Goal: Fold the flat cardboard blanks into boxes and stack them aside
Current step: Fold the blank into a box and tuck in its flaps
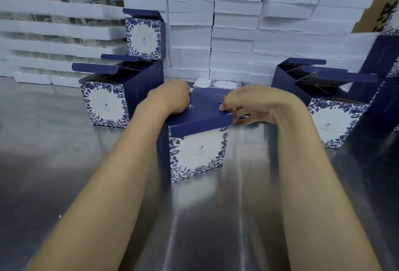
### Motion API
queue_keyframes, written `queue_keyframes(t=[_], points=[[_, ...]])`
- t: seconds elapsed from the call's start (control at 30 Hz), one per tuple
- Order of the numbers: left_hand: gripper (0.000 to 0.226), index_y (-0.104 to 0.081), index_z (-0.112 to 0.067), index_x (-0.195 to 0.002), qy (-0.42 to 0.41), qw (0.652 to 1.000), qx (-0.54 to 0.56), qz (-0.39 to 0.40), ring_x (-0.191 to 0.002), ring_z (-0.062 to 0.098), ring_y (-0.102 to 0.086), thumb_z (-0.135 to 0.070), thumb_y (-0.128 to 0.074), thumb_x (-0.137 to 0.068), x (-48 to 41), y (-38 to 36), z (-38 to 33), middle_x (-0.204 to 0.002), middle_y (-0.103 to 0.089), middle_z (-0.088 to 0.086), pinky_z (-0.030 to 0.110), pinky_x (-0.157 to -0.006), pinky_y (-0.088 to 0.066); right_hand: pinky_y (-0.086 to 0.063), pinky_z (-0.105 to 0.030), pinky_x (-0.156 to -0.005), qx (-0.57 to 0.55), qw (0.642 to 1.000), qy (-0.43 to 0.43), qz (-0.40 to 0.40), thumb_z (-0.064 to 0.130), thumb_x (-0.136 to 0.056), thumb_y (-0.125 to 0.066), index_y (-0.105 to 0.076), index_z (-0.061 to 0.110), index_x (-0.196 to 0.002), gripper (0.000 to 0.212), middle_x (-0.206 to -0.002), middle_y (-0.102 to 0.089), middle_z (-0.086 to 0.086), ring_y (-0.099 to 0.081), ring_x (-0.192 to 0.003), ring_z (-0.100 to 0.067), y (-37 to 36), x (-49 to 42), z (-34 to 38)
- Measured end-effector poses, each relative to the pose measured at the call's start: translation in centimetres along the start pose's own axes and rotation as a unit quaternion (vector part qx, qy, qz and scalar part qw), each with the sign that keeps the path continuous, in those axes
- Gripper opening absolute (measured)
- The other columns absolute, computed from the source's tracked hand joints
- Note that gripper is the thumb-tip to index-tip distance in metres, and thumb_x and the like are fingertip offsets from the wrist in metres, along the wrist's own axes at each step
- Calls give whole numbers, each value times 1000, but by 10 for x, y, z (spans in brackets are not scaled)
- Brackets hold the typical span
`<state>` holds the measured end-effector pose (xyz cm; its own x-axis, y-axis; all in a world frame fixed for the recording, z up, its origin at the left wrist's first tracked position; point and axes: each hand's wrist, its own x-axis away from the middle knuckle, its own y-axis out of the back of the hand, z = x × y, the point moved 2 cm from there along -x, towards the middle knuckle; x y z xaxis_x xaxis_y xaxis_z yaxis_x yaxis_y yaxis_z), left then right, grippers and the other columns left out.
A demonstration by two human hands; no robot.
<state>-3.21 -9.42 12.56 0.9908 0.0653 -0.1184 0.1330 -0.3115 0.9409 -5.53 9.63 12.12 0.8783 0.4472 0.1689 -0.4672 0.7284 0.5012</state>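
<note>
the middle box point(198, 154) stands on the table point(64, 173), closest to me. left hand point(170, 97) holds its top at the left edge, right hand point(244, 104) pinches the top flap at the right edge. off to the left, 1 front open box point(103, 102) sits with a rear open box point(149, 76) right behind it, and a 3rd box point(143, 37) is stacked on the rear one. on the right there's a near open box point(334, 121), with more open boxes point(302, 78) behind it. flat blanks point(218, 84) lie just behind the middle box. stacks of foam trays point(233, 33) run along the whole back.
</note>
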Motion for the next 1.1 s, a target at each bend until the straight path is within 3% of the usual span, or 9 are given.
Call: queue_keyframes(t=[0.1, 0.17, 0.23, 0.37, 0.53, 0.67, 0.8, 1.0, 1.1], points=[[35, -54, -13, -83, -10, 1000, 10, -16, -92, 26, -52, -33, -33, -103, -4, -4, 1, -94, -55, 4, 40, -89, -44, -54, -39, -89, -65, 998, -25, 5, 18, -82, -62, -61, 20, -72, 10, -74, -60, -1, -60, -72, -18, -9, -5, -1], [41, -60, -11, -94, -18, 1000, 6, -16, -93, 25, -55, -42, -34, -102, -3, -5, 1, -91, -57, 1, 41, -89, -45, -58, -31, -73, -95, 995, -33, -4, 17, -83, -59, -60, 21, -70, 13, -69, -60, 1, -59, -65, -16, -16, -9, -2], [42, -61, -11, -97, -25, 1000, 2, -14, -93, 24, -56, -44, -34, -101, -2, -5, 1, -92, -59, 1, 41, -89, -46, -51, -22, -54, -122, 992, -27, -24, 15, -82, -58, -59, 19, -64, 19, -61, -57, 2, -54, -53, -15, -22, -13, 0], [40, -61, -11, -99, -42, 999, -3, -16, -97, 26, -56, -41, -35, -102, -1, -4, 1, -100, -61, 4, 43, -90, -46, -45, -18, -44, -164, 984, -27, -59, 16, -81, -62, -62, 16, -78, 3, -64, -62, -1, -53, -47, -15, -29, -20, -3], [26, -60, -17, -112, -69, 997, -20, -20, -106, 25, -54, -32, -42, -100, -1, -6, 1, -113, -62, 3, 44, -94, -45, -37, -20, -48, -157, 978, -16, -135, 15, -75, -66, -60, 19, -72, 8, -73, -57, -2, -50, -58, -18, -37, -31, -6], [27, -61, -14, -102, -48, 998, 11, -26, -103, 27, -56, -27, -38, -101, -2, -6, 3, -106, -63, 4, 44, -92, -46, -42, -17, -44, -161, 980, -16, -113, 29, -77, -72, -67, 20, -79, 10, -73, -64, 0, -55, -56, -16, -35, -30, -9], [31, -65, -10, -101, -39, 988, 126, -77, -102, 24, -59, -19, -36, -100, 0, -1, 1, -107, -67, 3, 31, -86, -45, -49, -26, -67, -143, 982, -4, -122, 48, -81, -71, -72, 12, -99, 40, -89, -72, -5, -61, -76, -17, -29, -29, -6], [29, -64, -6, -90, -17, 983, 136, -124, -81, 24, -55, -22, -41, -99, 9, 27, 17, -93, -65, 12, 29, -70, -42, -48, -33, -77, -135, 976, 15, -173, 46, -91, -57, -67, 21, -80, 29, -82, -68, 4, -58, -64, -13, -9, -22, 4], [40, -61, 1, -100, 73, 987, 129, -67, -84, 31, -66, -36, -46, -99, 18, 40, 28, -96, -68, 19, 39, -84, -55, -51, -23, -62, -126, 978, 16, -164, 38, -92, -59, -68, 20, -84, 22, -74, -66, 5, -59, -50, -6, -6, -18, 5]])
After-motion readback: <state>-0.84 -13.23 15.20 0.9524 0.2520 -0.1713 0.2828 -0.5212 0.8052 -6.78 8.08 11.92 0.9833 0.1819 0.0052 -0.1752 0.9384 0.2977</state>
